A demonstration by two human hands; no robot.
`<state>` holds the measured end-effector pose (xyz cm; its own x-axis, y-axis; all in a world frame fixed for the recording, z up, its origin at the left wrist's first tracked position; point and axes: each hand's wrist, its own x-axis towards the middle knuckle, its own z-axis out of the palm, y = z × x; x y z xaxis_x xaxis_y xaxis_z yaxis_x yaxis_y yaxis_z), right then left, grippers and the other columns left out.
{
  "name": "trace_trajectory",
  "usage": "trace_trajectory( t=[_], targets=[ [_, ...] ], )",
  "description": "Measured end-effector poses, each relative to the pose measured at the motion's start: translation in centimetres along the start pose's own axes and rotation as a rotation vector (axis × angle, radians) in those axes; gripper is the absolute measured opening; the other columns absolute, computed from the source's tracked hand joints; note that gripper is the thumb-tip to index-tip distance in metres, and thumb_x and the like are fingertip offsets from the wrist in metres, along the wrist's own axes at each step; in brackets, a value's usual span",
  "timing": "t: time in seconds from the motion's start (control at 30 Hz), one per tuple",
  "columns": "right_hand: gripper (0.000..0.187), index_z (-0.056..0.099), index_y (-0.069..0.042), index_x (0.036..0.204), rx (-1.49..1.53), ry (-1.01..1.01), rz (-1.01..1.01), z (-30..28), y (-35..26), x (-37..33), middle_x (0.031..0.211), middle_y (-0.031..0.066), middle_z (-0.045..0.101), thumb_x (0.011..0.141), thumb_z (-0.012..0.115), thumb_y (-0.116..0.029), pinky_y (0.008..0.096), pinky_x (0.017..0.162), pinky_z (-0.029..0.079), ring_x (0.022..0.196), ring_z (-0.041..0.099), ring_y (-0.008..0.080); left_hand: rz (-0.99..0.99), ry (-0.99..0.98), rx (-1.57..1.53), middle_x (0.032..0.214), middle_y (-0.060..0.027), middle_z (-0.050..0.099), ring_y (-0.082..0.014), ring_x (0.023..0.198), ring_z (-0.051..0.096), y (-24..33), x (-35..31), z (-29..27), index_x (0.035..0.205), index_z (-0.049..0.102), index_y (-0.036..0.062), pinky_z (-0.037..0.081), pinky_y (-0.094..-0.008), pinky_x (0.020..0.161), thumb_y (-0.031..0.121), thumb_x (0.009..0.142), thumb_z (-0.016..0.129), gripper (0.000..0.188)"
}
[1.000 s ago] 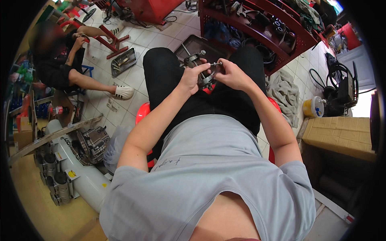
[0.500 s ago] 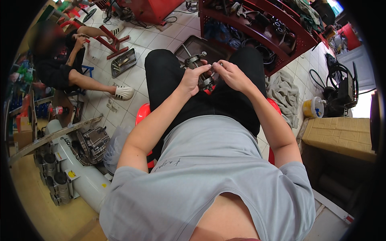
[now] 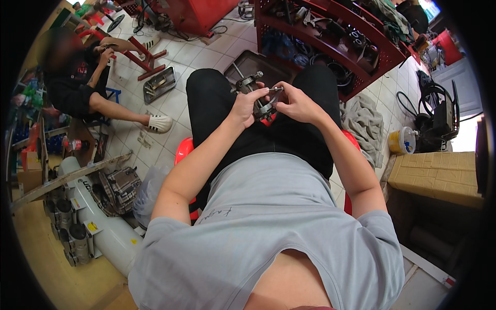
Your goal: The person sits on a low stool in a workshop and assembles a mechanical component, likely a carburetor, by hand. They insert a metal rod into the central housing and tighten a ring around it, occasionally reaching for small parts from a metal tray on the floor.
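Over my lap, my left hand (image 3: 245,107) is wrapped round a dark metal mechanical part (image 3: 247,82) with round flanges and a thin rod sticking out at its far left end. My right hand (image 3: 299,105) is at the right side of this part, thumb and fingers closed in a pinch. A small slim silvery metal pin (image 3: 275,89) shows between my right fingertips and my left thumb. Its far end, and where it meets the part, are too small to make out.
A dark metal tray (image 3: 248,59) lies on the floor beyond my knees, before a red tool cart (image 3: 310,44). Another tray (image 3: 160,83) holds metal parts near a seated person (image 3: 77,77). A grey cloth (image 3: 363,124) and a white-and-yellow bucket (image 3: 402,141) are to my right.
My right hand has turned and its fingers have shifted, so the slim pin now shows at the fingertips. The left hand keeps its hold on the metal part.
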<state>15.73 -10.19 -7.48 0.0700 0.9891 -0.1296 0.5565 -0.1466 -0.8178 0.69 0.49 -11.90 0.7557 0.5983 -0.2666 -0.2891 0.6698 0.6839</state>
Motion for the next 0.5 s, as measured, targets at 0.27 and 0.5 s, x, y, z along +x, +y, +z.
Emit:
trace_trajectory(
  t=[0.27,0.5],
  targets=[
    [0.028,0.055,0.003,0.109,0.097,0.014,0.025,-0.1,-0.3,-0.2,0.091,0.0098,0.067,0.095,0.053,-0.021,0.0284,0.075,0.049,0.082,0.063,0.0137,0.001,0.009,-0.004,0.08,-0.0037,0.063,-0.0145,0.072,0.063,0.1,-0.1,0.1,0.096,0.058,0.0093,0.054,-0.0314,0.064,0.002,0.082,0.069,0.019],
    [0.03,0.054,0.003,0.114,0.247,0.097,0.054,0.1,-1.3,-0.4,0.089,0.0098,0.067,0.096,0.051,-0.021,0.0285,0.072,0.049,0.077,0.062,0.0142,0.009,0.018,-0.007,0.081,-0.0036,0.062,-0.0147,0.071,0.063,-0.1,0.0,0.1,0.096,0.058,0.0093,0.053,-0.0309,0.064,0.001,0.082,0.069,0.019]
  ],
)
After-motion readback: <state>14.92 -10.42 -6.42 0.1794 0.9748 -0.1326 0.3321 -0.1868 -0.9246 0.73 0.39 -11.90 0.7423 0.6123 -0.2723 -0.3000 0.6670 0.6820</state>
